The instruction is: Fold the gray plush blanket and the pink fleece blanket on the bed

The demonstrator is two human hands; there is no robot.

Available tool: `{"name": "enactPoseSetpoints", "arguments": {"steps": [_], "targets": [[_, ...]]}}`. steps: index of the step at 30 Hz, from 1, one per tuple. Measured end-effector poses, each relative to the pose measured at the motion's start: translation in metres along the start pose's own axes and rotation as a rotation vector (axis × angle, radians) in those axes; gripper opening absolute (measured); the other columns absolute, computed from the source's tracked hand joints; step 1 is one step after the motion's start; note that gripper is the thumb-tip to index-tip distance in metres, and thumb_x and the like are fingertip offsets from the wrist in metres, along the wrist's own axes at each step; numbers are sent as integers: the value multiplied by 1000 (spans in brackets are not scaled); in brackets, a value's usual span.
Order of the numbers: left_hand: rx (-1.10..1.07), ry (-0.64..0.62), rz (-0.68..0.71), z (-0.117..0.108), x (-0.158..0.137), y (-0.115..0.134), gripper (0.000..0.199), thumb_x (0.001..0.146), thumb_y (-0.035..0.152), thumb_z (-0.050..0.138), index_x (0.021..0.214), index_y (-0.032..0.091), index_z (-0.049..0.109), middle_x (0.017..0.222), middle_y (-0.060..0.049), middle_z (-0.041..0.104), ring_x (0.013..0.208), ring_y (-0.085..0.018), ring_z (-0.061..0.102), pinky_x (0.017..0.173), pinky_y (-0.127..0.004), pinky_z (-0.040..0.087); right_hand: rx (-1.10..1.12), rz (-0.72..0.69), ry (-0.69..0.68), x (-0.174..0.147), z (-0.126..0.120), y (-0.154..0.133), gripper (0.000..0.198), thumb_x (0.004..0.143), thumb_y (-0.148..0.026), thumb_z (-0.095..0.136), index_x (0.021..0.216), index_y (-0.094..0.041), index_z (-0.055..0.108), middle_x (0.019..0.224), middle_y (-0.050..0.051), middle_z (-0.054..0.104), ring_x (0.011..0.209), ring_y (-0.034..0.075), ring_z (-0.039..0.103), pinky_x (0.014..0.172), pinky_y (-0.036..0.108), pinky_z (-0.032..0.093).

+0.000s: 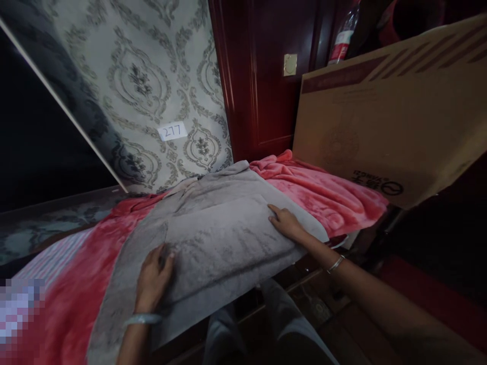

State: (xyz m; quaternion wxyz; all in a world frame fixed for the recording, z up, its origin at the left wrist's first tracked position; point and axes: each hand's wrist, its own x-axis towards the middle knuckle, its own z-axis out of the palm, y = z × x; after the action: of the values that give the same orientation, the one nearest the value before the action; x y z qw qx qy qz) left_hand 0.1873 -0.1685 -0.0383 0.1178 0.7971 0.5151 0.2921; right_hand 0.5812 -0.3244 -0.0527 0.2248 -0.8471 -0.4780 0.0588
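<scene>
We locate the grey cloth (220,235) between the two grips; both rest on it. Its folded panel has its long axis running from the left grip (154,279) towards the right grip (287,223), so the panel lies to the right of the former and to the left of the latter. Neither hand is clearly nearer: each sits at one end. The left grip is relaxed, fingers bent, thumb spread away, with nothing held between them. The right grip is extended palm-down, index finger pointing inward, without a grasp. In this dim light we cannot count the layers of the fold. We note red blanket (312,190) beyond the right grip and also outboard of the left grip; the carton (380,116) stands farther beyond the right grip.
</scene>
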Motion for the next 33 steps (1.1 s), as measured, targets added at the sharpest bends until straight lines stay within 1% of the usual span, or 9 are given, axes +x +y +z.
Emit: {"name": "enactPoseSetpoints", "arguments": {"steps": [4, 8, 12, 15, 19, 22, 27, 30, 33], "targets": [[-83, -128, -203, -9, 23, -5, 66, 70, 54, 55, 121, 13, 64, 125, -17, 68, 116, -32, 63, 101, -42, 48, -66, 51, -39, -4, -6, -15, 60, 99, -35, 45, 156, -19, 36, 122, 19, 64, 107, 27, 63, 94, 35, 44], [-141, -162, -277, -14, 41, -2, 56, 70, 59, 55, 99, 14, 68, 100, -13, 74, 96, -30, 68, 85, -38, 53, -17, 57, -31, 0, -7, -18, 63, 96, -34, 49, 156, -17, 35, 123, 19, 65, 111, 28, 63, 95, 34, 44], [62, -224, -277, -15, 58, 5, 51, 74, 63, 48, 81, 16, 65, 86, -15, 72, 87, -30, 68, 77, -37, 51, 170, 109, 32, 14, -2, -12, 64, 91, -32, 56, 150, -10, 45, 125, 21, 66, 115, 31, 62, 94, 36, 46], [233, -277, -238, -11, 66, 13, 51, 78, 64, 41, 75, 18, 62, 82, -17, 72, 88, -33, 68, 75, -38, 49, 269, 132, 67, 28, 3, -7, 48, 91, -32, 56, 134, -11, 61, 119, 17, 70, 111, 28, 64, 91, 33, 47], [350, -256, -182, -5, 67, 20, 46, 84, 57, 34, 80, 19, 60, 87, -20, 72, 90, -34, 69, 75, -39, 50, 346, 153, 122, 39, 10, -3, 30, 89, -28, 56, 112, -16, 71, 108, 11, 73, 99, 23, 66, 84, 29, 48], [336, -236, -169, -5, 65, 20, 39, 85, 50, 32, 79, 21, 58, 91, -21, 73, 92, -33, 69, 77, -38, 50, 411, 169, 185, 42, 16, -2, 29, 85, -25, 59, 110, -15, 69, 106, 8, 72, 94, 20, 64, 82, 27, 46], [120, -199, -200, -4, 68, 5, 33, 80, 45, 37, 74, 22, 61, 91, -16, 75, 98, -32, 68, 86, -39, 51, 518, 202, 222, 44, 24, 3, 16, 76, -24, 61, 89, -17, 66, 87, 3, 69, 79, 17, 60, 71, 25, 44], [-26, -124, -278, -1, 71, -4, 33, 75, 45, 43, 80, 20, 64, 105, -17, 75, 113, -32, 64, 97, -40, 49, 570, 195, 224, 44, 26, 4, 8, 73, -26, 61, 76, -18, 62, 76, 0, 64, 73, 16, 57, 69, 25, 42], [-36, -152, -287, -1, 70, -4, 33, 74, 46, 41, 77, 21, 62, 107, -18, 74, 114, -33, 64, 99, -40, 48, 621, 186, 229, 41, 25, 4, 9, 75, -28, 57, 71, -19, 59, 74, 0, 62, 73, 16, 56, 69, 25, 41]]}}
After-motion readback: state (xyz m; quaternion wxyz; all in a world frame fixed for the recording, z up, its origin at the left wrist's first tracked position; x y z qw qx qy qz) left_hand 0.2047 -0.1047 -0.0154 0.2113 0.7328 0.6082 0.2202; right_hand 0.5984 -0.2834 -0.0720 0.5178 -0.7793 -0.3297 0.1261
